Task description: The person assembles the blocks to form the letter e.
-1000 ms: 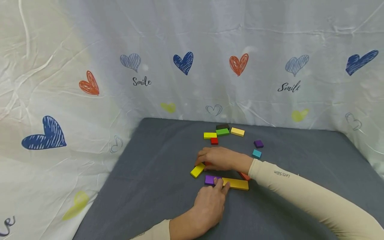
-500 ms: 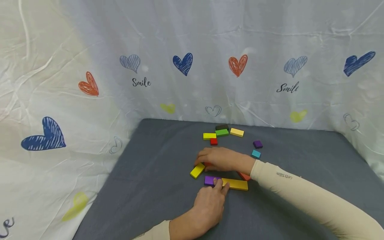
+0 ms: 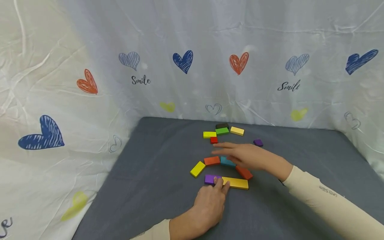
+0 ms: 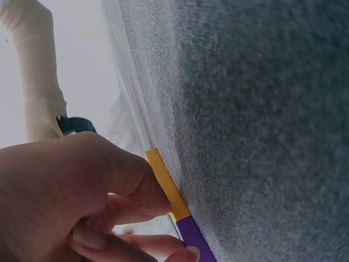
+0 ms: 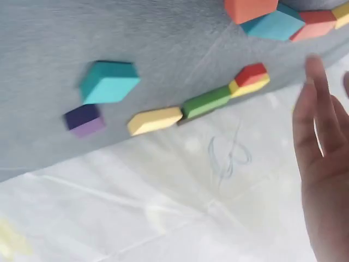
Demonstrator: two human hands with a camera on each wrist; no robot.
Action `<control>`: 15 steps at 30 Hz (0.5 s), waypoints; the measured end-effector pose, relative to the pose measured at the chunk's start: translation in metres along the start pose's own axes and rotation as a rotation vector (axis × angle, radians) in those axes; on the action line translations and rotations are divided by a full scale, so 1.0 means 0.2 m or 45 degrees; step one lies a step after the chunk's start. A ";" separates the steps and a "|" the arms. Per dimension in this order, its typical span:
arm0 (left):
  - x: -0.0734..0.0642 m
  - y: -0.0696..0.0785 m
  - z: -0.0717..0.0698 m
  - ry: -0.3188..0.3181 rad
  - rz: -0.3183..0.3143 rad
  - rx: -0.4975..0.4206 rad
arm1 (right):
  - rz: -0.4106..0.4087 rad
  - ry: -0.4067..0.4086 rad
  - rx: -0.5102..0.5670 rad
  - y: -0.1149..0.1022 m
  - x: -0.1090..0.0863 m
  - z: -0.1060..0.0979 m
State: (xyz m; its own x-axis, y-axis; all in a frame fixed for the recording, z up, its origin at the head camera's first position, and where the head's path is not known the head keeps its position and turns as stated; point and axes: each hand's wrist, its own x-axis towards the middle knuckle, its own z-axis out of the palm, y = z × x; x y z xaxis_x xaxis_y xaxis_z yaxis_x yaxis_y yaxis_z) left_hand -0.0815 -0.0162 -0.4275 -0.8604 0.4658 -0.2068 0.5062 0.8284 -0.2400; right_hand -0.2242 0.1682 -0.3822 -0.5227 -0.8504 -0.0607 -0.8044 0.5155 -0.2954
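My left hand (image 3: pixel 210 203) rests at the seam of a purple block (image 3: pixel 210 179) and a longer orange-yellow block (image 3: pixel 237 183), which lie end to end. In the left wrist view, the thumb touches the orange-yellow block (image 4: pixel 166 183) and fingertips touch the purple block (image 4: pixel 193 237). My right hand (image 3: pixel 247 155) hovers with extended fingers, holding nothing, over an arc of blocks. The arc has a yellow block (image 3: pixel 198 169), an orange-red block (image 3: pixel 212 160), a blue block (image 3: pixel 227 162) partly covered by the hand, and another orange-red block (image 3: pixel 244 172).
Farther back lie a yellow block (image 3: pixel 209 134), red block (image 3: pixel 214 140), green block (image 3: pixel 222 131), black block (image 3: pixel 222 125), pale yellow block (image 3: pixel 237 131) and dark purple block (image 3: pixel 258 142). A turquoise block (image 5: pixel 109 82) shows in the right wrist view. A printed white curtain (image 3: pixel 192 90) borders the grey tabletop (image 3: pixel 144 186).
My right hand has let go of the arc's left part and moved up and right, uncovering the orange-red block and part of the blue block. My left hand stays in place.
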 end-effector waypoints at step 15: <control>0.03 -0.03 0.00 -0.041 0.018 -0.178 | 0.136 -0.112 0.110 -0.04 -0.42 0.10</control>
State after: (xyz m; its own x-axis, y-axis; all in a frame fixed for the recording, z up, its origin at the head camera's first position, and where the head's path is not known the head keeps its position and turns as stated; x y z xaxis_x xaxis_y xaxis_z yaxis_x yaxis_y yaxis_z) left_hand -0.0895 -0.0179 -0.4265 -0.8499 0.4692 -0.2398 0.5027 0.8583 -0.1026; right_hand -0.1678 0.2333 -0.3933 -0.5742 -0.7990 -0.1784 -0.7163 0.5958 -0.3633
